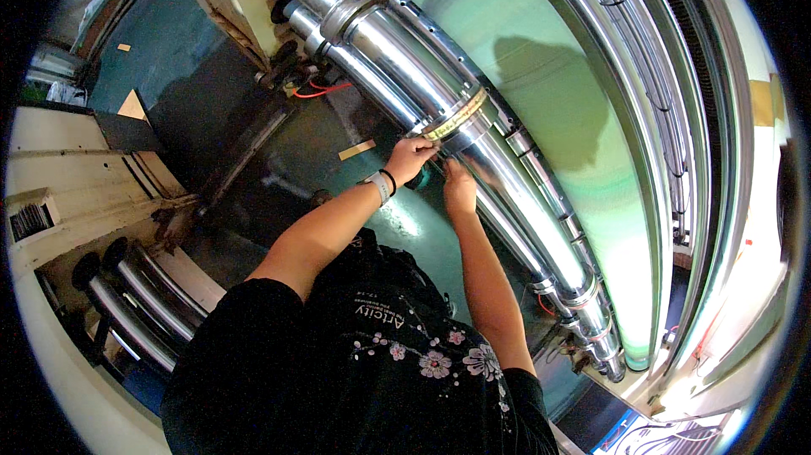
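A long polished metal roller (393,54) runs diagonally from the upper left to the lower right. Around its middle sits a ring collar with a yellowish marked band (458,117). My left hand (411,158) is at the lower left side of this collar, fingers pinched together; what is between them is too small to make out. Just to the right and slightly nearer, my right hand (459,189) is under the roller's edge with its fingers curled. Its fingertips are partly hidden, and so is whatever they grip. A thinner metal shaft (372,75) runs alongside the roller.
Beyond the roller curves a wide pale green sheet or drum (515,58), with metal rails (667,108) past it. A red cable (321,90) hangs at the machine's left end. Flat tan pieces (356,150) lie on the dark floor. More metal rollers (131,320) stand at left.
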`<action>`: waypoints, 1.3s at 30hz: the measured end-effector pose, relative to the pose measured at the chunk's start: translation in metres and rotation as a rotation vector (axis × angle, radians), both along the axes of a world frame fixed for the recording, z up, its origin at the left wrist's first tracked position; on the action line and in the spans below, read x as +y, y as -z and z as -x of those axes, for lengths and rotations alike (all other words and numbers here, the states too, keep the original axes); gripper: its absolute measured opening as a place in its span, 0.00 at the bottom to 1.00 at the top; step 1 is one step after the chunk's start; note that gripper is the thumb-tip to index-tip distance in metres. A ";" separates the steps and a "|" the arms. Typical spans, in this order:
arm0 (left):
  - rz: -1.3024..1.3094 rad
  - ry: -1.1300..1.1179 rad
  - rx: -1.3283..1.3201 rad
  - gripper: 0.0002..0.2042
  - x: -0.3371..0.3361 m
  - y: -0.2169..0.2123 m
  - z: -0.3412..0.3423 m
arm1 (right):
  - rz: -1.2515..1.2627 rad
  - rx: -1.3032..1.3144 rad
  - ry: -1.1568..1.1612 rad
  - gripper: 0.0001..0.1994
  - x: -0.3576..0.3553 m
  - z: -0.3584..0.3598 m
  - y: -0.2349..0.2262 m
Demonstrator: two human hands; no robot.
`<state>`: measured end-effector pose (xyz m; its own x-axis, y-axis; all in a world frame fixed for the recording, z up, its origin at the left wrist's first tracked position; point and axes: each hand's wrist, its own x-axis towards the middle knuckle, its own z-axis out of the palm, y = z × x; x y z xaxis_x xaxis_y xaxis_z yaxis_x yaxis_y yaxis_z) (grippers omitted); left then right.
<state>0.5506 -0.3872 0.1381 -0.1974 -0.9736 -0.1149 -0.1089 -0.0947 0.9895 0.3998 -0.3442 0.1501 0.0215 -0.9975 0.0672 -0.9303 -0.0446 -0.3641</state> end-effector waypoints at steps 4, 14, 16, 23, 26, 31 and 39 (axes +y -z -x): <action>0.071 -0.093 -0.065 0.10 0.003 0.008 0.005 | -0.084 -0.007 -0.032 0.06 -0.008 0.005 0.001; 0.041 -0.081 -0.040 0.08 -0.001 -0.005 0.008 | -0.097 0.083 -0.023 0.05 -0.012 0.007 0.000; -0.033 -0.052 -0.007 0.09 0.001 -0.010 0.005 | -0.060 0.056 -0.026 0.05 -0.010 0.007 0.000; -0.145 0.045 0.182 0.07 -0.011 -0.002 -0.004 | -0.142 0.071 0.101 0.10 0.005 -0.012 -0.030; -0.183 0.055 0.217 0.07 -0.012 -0.007 -0.006 | -0.269 -0.047 0.199 0.11 0.001 -0.021 -0.045; -0.220 0.127 0.200 0.07 -0.011 -0.009 -0.009 | -0.291 -0.143 0.225 0.11 0.002 -0.014 -0.039; -0.157 0.152 0.003 0.08 -0.001 -0.004 -0.064 | -0.406 -0.206 0.288 0.13 -0.006 -0.020 -0.039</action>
